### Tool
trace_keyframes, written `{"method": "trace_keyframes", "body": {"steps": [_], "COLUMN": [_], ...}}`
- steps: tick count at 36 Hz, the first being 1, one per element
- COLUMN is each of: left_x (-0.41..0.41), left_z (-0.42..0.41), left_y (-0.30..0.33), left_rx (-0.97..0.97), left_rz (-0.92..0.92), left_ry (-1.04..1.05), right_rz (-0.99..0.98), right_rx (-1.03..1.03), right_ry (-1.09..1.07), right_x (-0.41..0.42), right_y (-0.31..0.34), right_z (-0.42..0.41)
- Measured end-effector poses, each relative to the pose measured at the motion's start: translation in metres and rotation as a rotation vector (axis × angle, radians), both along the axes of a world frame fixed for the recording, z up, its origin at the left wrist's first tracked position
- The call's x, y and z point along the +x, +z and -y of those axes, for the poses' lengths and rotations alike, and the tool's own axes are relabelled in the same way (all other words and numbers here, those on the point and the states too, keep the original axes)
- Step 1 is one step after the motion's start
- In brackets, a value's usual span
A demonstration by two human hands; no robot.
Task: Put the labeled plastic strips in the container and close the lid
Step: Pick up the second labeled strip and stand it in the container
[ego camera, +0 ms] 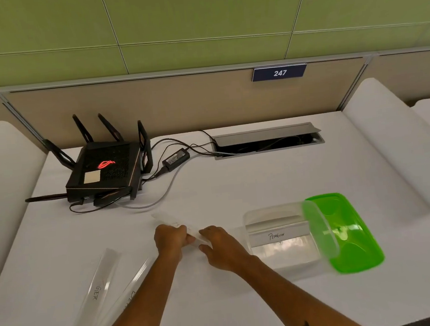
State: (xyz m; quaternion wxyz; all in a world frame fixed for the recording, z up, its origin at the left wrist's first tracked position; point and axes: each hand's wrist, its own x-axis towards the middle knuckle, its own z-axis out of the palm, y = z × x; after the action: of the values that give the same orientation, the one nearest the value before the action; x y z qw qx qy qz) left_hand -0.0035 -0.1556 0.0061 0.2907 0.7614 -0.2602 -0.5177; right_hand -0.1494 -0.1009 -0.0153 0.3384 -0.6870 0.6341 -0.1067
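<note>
Clear glossy plastic container [281, 238], translucent green plastic lid [346, 231], matt white table [211, 189].

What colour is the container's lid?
Bright translucent green; the lid leans against the clear container, seen clearly in the head view.

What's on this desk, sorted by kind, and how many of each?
Labelled plastic strips: 4 (one in the container, one held by both hands, two lying at left)
Clear container: 1
Green lid: 1
Router: 1
Power adapter: 1
Total: 8
</note>
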Motion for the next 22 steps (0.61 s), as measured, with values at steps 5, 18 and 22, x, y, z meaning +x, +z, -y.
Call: {"method": "trace_keyframes", "body": {"steps": [5, 18, 22], "left_x": [0.0, -0.021, -0.033], "left_z": [-0.011, -0.041, -0.046], "left_y": [0.011, 0.054, 0.068], "left_rx": [-0.05, -0.215, -0.269], "left_rz": [-0.032, 0.051, 0.076], "left_ry": [-0.042, -0.188, -0.237], "right_rz": [0.027, 0.169, 0.23], "right_rx": [0.003, -0.027, -0.084], "right_ry": [-0.006, 0.056, 0.047], "right_x": [-0.004, -0.044, -0.063], "right_y": [0.011, 0.046, 0.057], "right_z": [0.006, 0.025, 0.026]}}
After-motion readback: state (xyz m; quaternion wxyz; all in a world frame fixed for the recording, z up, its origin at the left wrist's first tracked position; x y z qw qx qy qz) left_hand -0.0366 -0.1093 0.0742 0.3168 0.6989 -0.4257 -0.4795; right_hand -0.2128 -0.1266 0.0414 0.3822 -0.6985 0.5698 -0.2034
